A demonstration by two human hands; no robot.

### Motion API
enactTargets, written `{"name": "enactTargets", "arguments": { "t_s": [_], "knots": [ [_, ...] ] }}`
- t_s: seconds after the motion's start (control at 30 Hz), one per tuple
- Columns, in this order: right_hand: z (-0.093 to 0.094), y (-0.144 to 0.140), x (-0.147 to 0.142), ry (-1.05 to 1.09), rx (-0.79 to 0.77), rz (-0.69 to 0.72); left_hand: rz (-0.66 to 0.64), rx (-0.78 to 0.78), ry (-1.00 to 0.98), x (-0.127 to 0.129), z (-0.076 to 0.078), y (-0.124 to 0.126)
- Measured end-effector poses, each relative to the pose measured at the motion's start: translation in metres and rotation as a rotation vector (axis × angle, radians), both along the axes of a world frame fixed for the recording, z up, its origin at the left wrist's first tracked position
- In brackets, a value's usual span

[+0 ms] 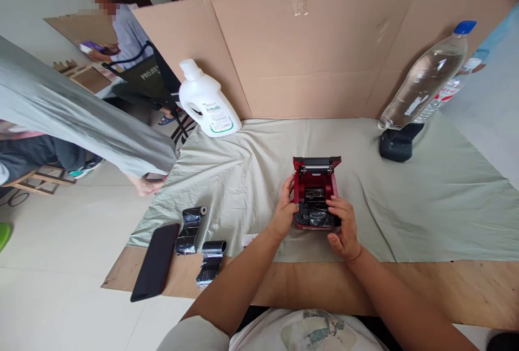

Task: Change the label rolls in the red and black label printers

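A pale cloth (425, 199) covers the tabletop; mid-cloth sits the open red printer (315, 191). The left hand (284, 211) braces its left side, grip clamped; the right hand (343, 221) presses the black ribbon cartridge (316, 214). Best seat it squarely, steady pressure.

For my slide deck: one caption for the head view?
Both hands, left hand and right hand, grasp an open red printer on cloth.
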State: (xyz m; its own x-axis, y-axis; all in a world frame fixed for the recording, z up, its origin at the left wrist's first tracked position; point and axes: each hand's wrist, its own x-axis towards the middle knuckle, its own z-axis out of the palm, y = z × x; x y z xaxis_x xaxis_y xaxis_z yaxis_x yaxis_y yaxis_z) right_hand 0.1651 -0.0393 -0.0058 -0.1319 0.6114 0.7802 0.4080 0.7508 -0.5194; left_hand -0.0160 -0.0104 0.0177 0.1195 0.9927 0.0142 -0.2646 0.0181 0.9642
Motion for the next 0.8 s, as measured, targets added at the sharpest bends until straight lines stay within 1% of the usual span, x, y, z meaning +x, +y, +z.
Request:
{"name": "enactTargets", "arguments": {
  "t_s": [0.07,0.13,0.2,0.27,0.3,0.33,0.37,0.43,0.5,0.57,0.63,0.7,0.8],
  "knots": [
    [-0.002,0.002,0.001,0.012,0.009,-0.002,-0.017,-0.002,0.028,-0.001,0.001,-0.001],
    [-0.003,0.003,0.0,0.015,0.018,-0.008,0.006,0.016,0.143,-0.002,0.006,-0.001],
    [-0.003,0.003,0.0,0.013,0.027,-0.013,0.093,0.101,0.349,-0.005,0.016,0.0],
    [-0.003,0.002,-0.001,0.012,0.025,-0.017,0.191,0.246,0.579,-0.005,0.03,0.004],
    [-0.003,0.002,-0.001,0.01,0.023,-0.018,0.201,0.311,0.688,-0.003,0.037,0.007],
    [-0.003,0.002,-0.001,0.01,0.023,-0.018,0.176,0.358,0.798,-0.001,0.044,0.011],
    [-0.003,0.002,-0.001,0.01,0.025,-0.018,0.119,0.384,0.914,0.002,0.051,0.016],
    [-0.004,0.002,-0.001,0.011,0.033,-0.018,-0.065,0.392,1.169,0.01,0.061,0.028],
    [-0.004,0.003,-0.001,0.014,0.035,-0.019,-0.266,0.383,1.415,0.018,0.069,0.039],
    [-0.004,0.003,-0.001,0.01,0.03,-0.019,-0.412,0.364,1.592,0.026,0.073,0.046],
    [-0.004,0.003,-0.001,0.005,0.028,-0.022,-0.471,0.329,1.692,0.032,0.077,0.05],
    [-0.004,0.003,-0.001,0.0,0.03,-0.025,-0.469,0.305,1.734,0.037,0.079,0.05],
    [-0.006,0.002,-0.001,-0.001,0.018,-0.035,-0.444,0.314,1.728,0.039,0.078,0.049]
  ]
}}
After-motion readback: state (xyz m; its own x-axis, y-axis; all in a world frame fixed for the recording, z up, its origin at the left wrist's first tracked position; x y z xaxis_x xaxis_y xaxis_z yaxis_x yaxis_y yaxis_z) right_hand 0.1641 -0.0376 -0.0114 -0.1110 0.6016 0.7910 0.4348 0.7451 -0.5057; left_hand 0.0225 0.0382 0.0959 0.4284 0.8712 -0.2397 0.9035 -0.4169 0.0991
